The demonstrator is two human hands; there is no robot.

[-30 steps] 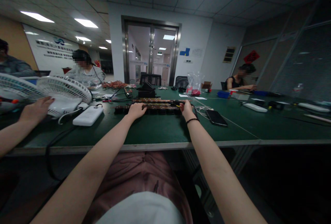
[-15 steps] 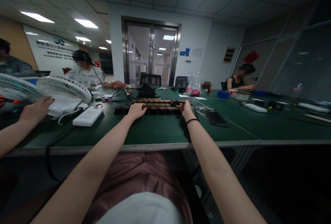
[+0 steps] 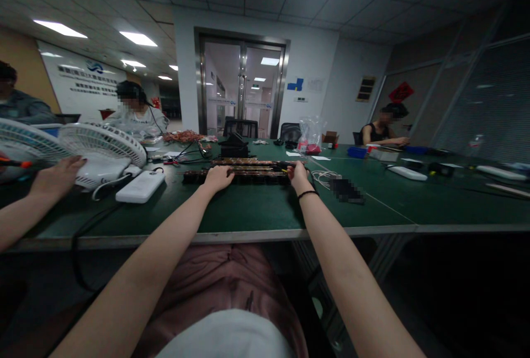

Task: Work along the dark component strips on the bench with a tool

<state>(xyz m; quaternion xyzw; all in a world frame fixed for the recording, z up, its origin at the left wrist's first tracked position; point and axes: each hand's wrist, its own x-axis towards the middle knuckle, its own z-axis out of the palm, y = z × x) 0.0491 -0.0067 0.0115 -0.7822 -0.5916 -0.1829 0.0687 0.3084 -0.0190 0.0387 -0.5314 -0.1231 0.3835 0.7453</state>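
Note:
A long black frame with shiny golden-brown rods (image 3: 256, 172) running along it lies flat on the green table. Curled over its left part is my left hand (image 3: 219, 177), closed with the fingertips on the frame. At the right end, my right hand (image 3: 297, 175) is closed around a slim black-and-yellow hand tool (image 3: 283, 170), which points left over the rods. The tool's tip and its exact kind are too small and dark to make out. Behind the frame stands a black box-shaped thing (image 3: 234, 147).
A white power bank (image 3: 141, 186) and white fans (image 3: 103, 151) lie to the left. Another person's hand (image 3: 58, 179) is by the fans, near an orange-tipped tool (image 3: 19, 163). On the right are a coiled white cable (image 3: 323, 177) and a blurred dark device (image 3: 346, 189).
Almost nothing differs. My right hand and its tool have shifted very slightly; my left hand stays in place on the frame.

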